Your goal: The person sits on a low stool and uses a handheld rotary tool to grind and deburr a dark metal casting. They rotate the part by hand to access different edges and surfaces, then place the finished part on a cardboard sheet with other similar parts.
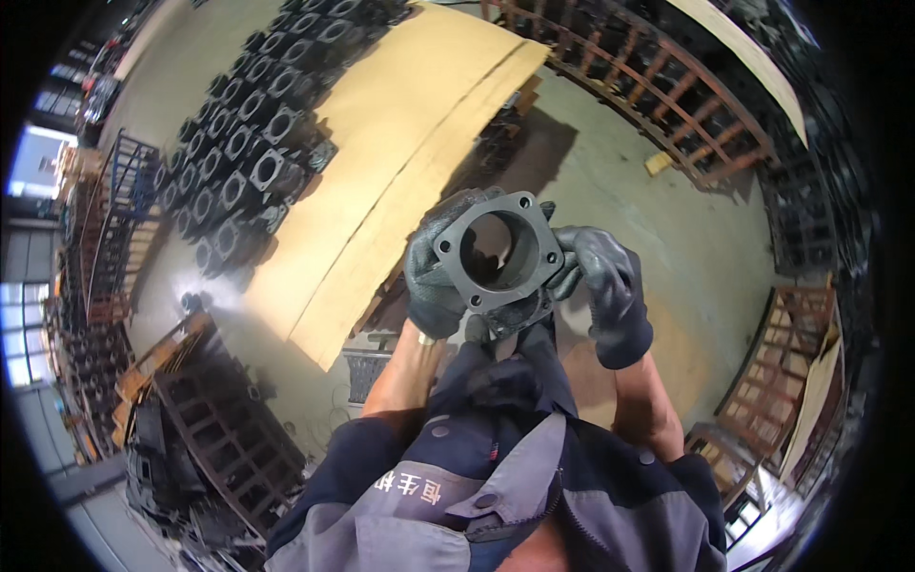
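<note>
A dark grey cast metal part (499,251) with a square flange, a bolt hole in each corner and a large round bore is held up in front of me, flange facing the camera. My left hand (431,278), in a dark grey glove, grips its left side and underside. My right hand (610,286), also gloved, holds its right edge with the fingers curled against the flange. Both forearms rise from my grey and dark blue work jacket at the bottom of the view.
Many similar flanged castings (250,157) are stacked in rows on large plywood sheets (400,162) at the upper left. Rusty metal rack crates stand at the upper right (667,95), lower left (219,429) and right (782,372). Concrete floor (686,248) lies between them.
</note>
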Demonstrator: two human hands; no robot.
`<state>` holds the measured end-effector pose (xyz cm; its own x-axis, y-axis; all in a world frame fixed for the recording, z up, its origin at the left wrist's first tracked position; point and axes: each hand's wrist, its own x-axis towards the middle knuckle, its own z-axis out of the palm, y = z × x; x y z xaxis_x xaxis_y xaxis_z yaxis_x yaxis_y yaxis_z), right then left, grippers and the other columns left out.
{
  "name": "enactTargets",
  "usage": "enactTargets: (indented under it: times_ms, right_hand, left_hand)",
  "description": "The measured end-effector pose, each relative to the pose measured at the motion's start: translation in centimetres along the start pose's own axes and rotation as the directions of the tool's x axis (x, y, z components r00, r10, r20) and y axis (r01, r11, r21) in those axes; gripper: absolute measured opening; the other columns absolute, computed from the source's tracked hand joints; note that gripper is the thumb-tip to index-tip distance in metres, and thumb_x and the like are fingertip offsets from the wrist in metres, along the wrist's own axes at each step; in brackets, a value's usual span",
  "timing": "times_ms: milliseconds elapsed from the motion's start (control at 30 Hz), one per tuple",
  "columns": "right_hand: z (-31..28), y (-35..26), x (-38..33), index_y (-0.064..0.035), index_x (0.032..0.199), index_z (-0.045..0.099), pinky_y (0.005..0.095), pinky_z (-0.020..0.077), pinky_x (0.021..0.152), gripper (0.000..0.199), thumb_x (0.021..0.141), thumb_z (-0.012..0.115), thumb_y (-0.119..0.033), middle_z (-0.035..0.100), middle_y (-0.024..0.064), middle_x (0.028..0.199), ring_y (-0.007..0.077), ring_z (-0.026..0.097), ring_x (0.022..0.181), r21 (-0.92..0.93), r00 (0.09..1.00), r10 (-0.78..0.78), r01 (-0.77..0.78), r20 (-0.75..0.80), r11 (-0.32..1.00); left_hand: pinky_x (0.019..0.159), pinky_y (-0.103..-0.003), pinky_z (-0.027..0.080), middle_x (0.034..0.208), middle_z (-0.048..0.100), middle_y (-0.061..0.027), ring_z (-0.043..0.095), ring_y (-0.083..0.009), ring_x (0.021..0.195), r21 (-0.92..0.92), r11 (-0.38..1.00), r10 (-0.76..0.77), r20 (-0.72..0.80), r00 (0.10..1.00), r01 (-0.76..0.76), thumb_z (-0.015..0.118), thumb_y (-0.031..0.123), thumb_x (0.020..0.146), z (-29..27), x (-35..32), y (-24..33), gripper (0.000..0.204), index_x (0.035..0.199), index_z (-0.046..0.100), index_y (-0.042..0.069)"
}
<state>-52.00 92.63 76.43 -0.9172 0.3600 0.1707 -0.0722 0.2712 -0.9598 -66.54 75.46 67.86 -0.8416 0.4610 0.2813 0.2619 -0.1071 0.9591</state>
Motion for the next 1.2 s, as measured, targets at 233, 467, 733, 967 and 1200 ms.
enactTargets:
  times_ms: [233, 467, 733, 967, 1200]
  right_hand:
    - [0.2, -1.4, 11.7, 0.007, 0.11, 0.065, 0.0288, 0.0523, 0.063, 0.023, 0.098, 0.058, -0.011, 0.067, 0.0136, 0.098, 0.0136, 0.064, 0.07, 0.081, 0.969, -0.122, 0.106, 0.215, 0.991]
    - [0.2, 0.3, 20.7, 0.0059, 0.102, 0.066, 0.0321, 0.0521, 0.065, 0.016, 0.094, 0.061, -0.008, 0.068, 0.0153, 0.089, 0.0194, 0.065, 0.07, 0.1, 0.938, -0.019, -0.017, 0.347, 0.995]
    - [2.7, 7.6, 26.8, 0.0043, 0.11, 0.064, 0.0357, 0.0537, 0.078, 0.024, 0.092, 0.063, -0.011, 0.067, 0.0186, 0.106, 0.0258, 0.067, 0.088, -0.085, 0.859, -0.207, 0.277, 0.468, 0.957]
    - [9.4, 12.3, 29.6, 0.0034, 0.119, 0.063, 0.0367, 0.0533, 0.084, 0.038, 0.091, 0.061, -0.021, 0.063, 0.0193, 0.118, 0.0263, 0.065, 0.099, 0.153, 0.741, 0.368, -0.53, 0.561, 0.834]
    - [12.5, 14.8, 29.6, 0.001, 0.119, 0.064, 0.0384, 0.0526, 0.085, 0.04, 0.086, 0.062, -0.022, 0.065, 0.0182, 0.114, 0.0292, 0.065, 0.1, -0.038, 0.762, 0.328, -0.372, 0.558, 0.928]
  left_hand:
    - [0.085, -0.031, 0.053, 0.108, 0.066, -0.0055, 0.063, -0.0168, 0.097, -0.654, 0.695, -0.46, -0.085, 0.884, 0.299, 0.078, 0.01, 0.081, 1.9, 3.2, -4.3, 0.044, 0.121, 0.061, 0.005]
    - [0.084, -0.03, 0.057, 0.115, 0.065, -0.0068, 0.065, -0.0152, 0.1, -0.115, 0.971, -0.238, -0.382, 0.893, 0.21, 0.07, 0.003, 0.09, 5.2, 8.0, -4.2, 0.04, 0.127, 0.057, 0.004]
    - [0.085, -0.038, 0.061, 0.12, 0.066, -0.015, 0.069, -0.0254, 0.101, -0.801, 0.587, -0.674, -0.4, 0.622, 0.121, 0.04, 0.029, 0.104, 0.9, 9.9, -5.8, 0.045, 0.135, 0.053, 0.0]
    - [0.067, -0.044, 0.048, 0.071, 0.061, -0.013, 0.062, -0.0311, 0.067, 0.495, 0.868, 0.08, -0.215, 0.973, 0.038, 0.07, 0.021, 0.077, -4.0, 17.7, 0.1, 0.016, 0.076, 0.062, 0.007]
    - [0.064, -0.041, 0.045, 0.07, 0.059, -0.0135, 0.057, -0.0279, 0.071, 0.757, 0.602, 0.388, 0.004, 0.921, -0.257, 0.066, 0.012, 0.079, -5.8, 20.9, 1.6, 0.013, 0.073, 0.06, 0.002]
